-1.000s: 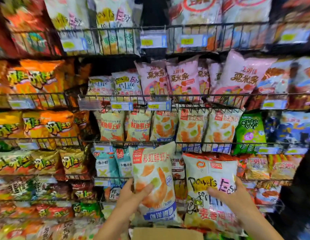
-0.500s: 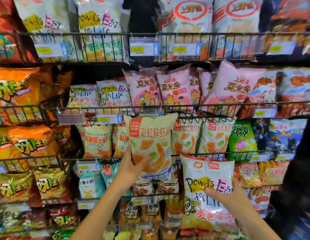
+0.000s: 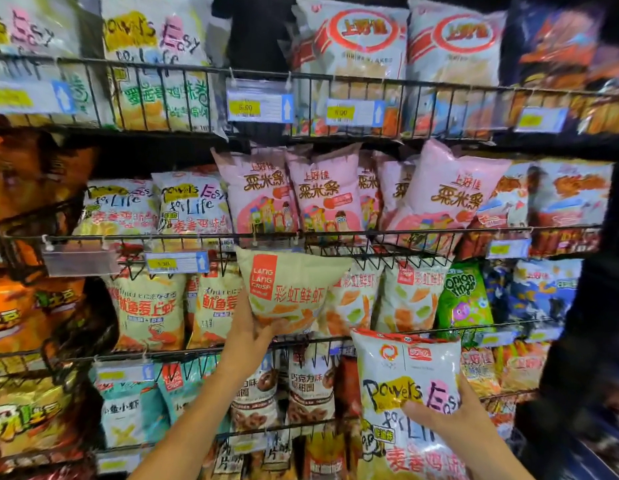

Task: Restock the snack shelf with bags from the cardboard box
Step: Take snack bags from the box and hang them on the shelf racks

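Two bare arms in shot. The left hand [image 3: 247, 332] leads into a long, slim left forearm [image 3: 190, 420], uncovered right down to the bottom edge. The right hand [image 3: 450, 417] shows only a short stretch of right forearm [image 3: 502, 462], also bare. Finer detail is blurred.

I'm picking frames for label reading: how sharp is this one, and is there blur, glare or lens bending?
Head view, centre: sharp, the Lang Lang Crisp bag in the left hand reads clearly. Head view, edges: the orange bags at left and dark bags top right are smeared. Head view, geometry: the wire rails slant, converging rightward. Little glare; far right is dark.
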`<state>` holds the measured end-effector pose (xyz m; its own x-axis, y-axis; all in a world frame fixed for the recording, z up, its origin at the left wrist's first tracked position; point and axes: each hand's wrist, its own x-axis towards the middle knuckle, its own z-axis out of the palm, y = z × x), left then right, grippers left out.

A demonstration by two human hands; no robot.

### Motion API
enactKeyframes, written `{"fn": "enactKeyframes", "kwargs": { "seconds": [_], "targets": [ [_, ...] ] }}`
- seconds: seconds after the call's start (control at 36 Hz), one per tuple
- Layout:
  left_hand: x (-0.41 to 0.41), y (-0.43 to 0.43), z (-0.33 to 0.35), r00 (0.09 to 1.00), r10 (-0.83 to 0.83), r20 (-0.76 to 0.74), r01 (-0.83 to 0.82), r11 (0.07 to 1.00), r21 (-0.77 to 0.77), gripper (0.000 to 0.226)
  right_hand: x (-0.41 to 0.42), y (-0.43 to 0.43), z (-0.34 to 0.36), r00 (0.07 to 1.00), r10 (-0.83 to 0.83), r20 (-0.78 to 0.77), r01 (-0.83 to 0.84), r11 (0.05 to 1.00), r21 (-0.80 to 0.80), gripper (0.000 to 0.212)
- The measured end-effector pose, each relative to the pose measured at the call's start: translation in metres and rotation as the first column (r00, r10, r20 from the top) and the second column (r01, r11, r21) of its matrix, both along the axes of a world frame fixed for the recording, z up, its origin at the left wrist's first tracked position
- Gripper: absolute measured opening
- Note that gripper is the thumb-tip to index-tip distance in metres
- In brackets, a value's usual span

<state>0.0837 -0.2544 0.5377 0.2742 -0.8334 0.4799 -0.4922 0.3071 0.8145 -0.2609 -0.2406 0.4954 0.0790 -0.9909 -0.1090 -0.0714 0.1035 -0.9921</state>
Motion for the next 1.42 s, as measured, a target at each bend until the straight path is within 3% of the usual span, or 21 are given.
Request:
{"fn": "enactKeyframes", "kwargs": {
  "seconds": [0.08,0.17,0.19,0.31,0.42,0.58,0.78,0.94,1.08,1.25,1.42],
  "targets": [
    [0.004,-0.009,-0.012,1.0,-0.001,-0.007,0.002,0.999,0.055,0.071,0.0,-0.002,-0.004,1.0,-0.021,-0.005,0.02,1.0,-0.012,0.125],
    [0.007,-0.015,-0.021,0.999,-0.009,-0.035,0.012,0.997,0.071,0.067,0.01,0.007,0.017,1.0,0.012,0.011,-0.011,1.0,-0.028,0.076],
    [0.008,-0.017,-0.023,0.999,-0.009,-0.036,0.011,0.997,0.071,0.066,0.01,0.006,0.018,1.0,0.021,0.01,-0.021,0.999,-0.031,0.07],
    [0.011,-0.021,-0.027,1.0,-0.004,0.006,0.003,0.997,0.076,0.064,0.014,0.01,0.02,1.0,0.027,-0.005,-0.028,0.998,-0.056,0.091],
    [0.015,-0.023,-0.03,1.0,-0.007,0.028,0.005,0.997,0.081,0.068,0.019,0.012,0.024,0.998,0.048,0.036,-0.047,0.998,-0.036,0.069],
    [0.024,-0.031,-0.042,0.999,0.034,0.04,-0.036,0.997,0.064,0.075,0.02,0.011,0.018,0.997,0.057,0.046,-0.055,0.997,-0.048,0.074],
    [0.027,-0.05,-0.041,0.991,-0.034,0.132,0.004,0.976,0.218,0.073,0.016,0.006,0.015,0.993,0.103,0.06,-0.101,0.994,-0.035,0.092],
    [0.04,-0.068,-0.048,0.975,-0.092,0.2,0.013,0.931,0.366,0.072,0.011,0.001,0.002,0.985,0.166,0.036,-0.165,0.986,-0.02,0.088],
    [0.05,-0.079,-0.035,0.954,-0.178,0.241,0.054,0.894,0.445,0.077,0.012,-0.005,0.001,0.981,0.158,0.115,-0.159,0.987,-0.004,0.078],
    [0.05,-0.078,-0.022,0.955,-0.194,0.226,0.059,0.866,0.496,0.077,0.016,-0.003,0.015,0.982,0.164,0.094,-0.162,0.986,-0.029,0.099],
    [0.042,-0.071,-0.014,0.958,-0.224,0.178,0.099,0.844,0.528,0.073,0.034,-0.002,0.037,0.993,0.056,0.102,-0.051,0.998,-0.048,0.074]
  ]
}}
